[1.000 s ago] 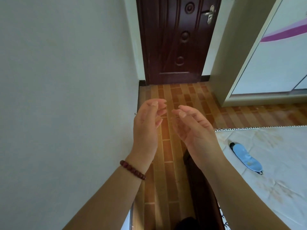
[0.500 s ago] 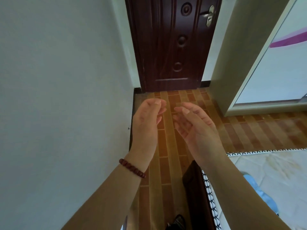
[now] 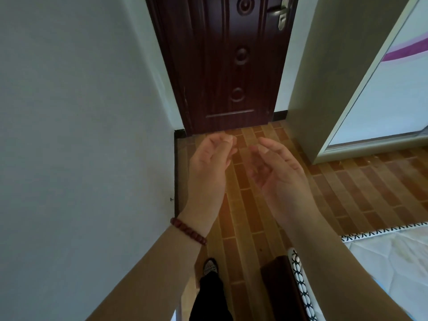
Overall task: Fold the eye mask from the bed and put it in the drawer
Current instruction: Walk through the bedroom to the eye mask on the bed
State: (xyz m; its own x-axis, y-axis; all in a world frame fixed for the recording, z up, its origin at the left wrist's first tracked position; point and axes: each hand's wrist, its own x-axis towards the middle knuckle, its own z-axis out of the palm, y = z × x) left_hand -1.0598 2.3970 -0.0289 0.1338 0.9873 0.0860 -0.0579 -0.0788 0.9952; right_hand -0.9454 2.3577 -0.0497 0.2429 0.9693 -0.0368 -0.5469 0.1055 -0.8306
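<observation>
Both hands are raised in front of me over the tiled floor, palms turned toward each other. My left hand (image 3: pixel 209 163), with a red bead bracelet on its wrist, has loosely curled fingers and holds nothing. My right hand (image 3: pixel 276 172) is relaxed and empty too. The bed (image 3: pixel 389 262) with its pale sheet shows at the lower right. The eye mask is hidden from view, apart from perhaps a thin blue sliver beside my right forearm. No drawer is visible.
A dark wooden door (image 3: pixel 227 66) stands shut straight ahead. A white wall (image 3: pixel 81 135) runs close along my left. A wardrobe with a pale sliding panel (image 3: pixel 382 89) is at the right. The bed's dark frame (image 3: pixel 281 286) lies by my foot (image 3: pixel 209 267).
The view has swung left and toward the door, so the blue eye mask on the bed has slid out of sight. My hands stay raised; the left fingers have curled slightly.
</observation>
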